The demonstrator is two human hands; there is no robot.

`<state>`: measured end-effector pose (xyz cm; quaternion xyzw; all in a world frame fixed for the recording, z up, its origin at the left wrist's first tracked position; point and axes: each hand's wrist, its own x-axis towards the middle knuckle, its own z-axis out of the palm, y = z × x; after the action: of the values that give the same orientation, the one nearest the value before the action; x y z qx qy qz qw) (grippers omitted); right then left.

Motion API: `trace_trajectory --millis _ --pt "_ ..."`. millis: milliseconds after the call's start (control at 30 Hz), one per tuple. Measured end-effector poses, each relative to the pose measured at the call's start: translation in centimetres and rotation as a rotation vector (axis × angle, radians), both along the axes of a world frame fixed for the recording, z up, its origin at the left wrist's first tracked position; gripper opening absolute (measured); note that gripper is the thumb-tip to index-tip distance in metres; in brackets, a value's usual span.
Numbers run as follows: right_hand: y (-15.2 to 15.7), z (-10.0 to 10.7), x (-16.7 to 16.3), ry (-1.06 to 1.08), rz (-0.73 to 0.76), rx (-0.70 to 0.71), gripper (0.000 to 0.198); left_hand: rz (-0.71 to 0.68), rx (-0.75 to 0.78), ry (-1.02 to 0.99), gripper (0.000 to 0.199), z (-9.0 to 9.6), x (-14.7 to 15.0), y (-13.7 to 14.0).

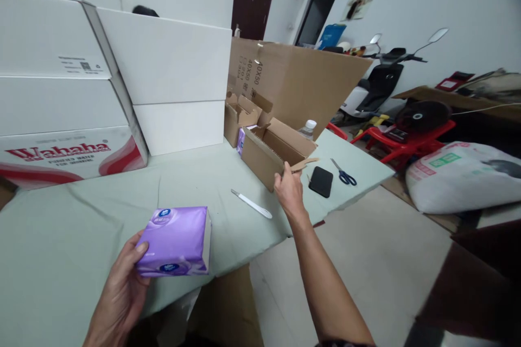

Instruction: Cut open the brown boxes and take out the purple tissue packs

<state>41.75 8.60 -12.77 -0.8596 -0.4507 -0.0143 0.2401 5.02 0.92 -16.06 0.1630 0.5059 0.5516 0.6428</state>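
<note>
A purple pack of tissues [175, 238] is gripped at its left end by my left hand [126, 276], thumb on top, above the front of the table. My right hand [290, 190] has its fingers closed on the near end of an open cardboard box [262, 160], by a raised flap. The box stands on the table, and its inside shows only in part. Just left of my right hand lies a white-handled knife [252, 204]. To the right are a flat black case [321, 181] and dark scissors [345, 173].
White cartons [183, 65] are stacked along the table's back left. Another open carton [240, 116] and a second purple pack [241, 142] sit behind the box. A clear bottle [308, 129] stands beyond it, before a large cardboard sheet [301, 76]. The green-covered table [203, 179] ends at the right.
</note>
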Motion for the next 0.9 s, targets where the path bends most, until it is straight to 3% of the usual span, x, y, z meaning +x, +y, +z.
trace_trajectory --millis 133,333,600,767,900 --pt "5.2 1.0 -1.0 0.011 -0.005 -0.04 0.053 -0.026 -0.018 -0.003 0.059 -0.9 -0.1 0.7" --pt "12.6 1.5 -0.8 0.027 -0.04 -0.077 0.04 -0.003 -0.011 0.063 0.06 -0.8 0.1 0.6" --pt "19.7 2.1 -1.9 0.072 0.01 -0.1 0.075 0.031 -0.004 0.142 0.059 0.2 1.2 0.2" --pt "20.0 3.3 -2.5 0.076 0.127 -0.086 0.088 0.033 -0.004 0.139 0.061 1.0 1.7 0.0" --pt "14.3 2.8 -2.7 0.047 0.194 -0.013 0.085 0.001 0.058 0.153 0.058 0.5 1.7 0.4"
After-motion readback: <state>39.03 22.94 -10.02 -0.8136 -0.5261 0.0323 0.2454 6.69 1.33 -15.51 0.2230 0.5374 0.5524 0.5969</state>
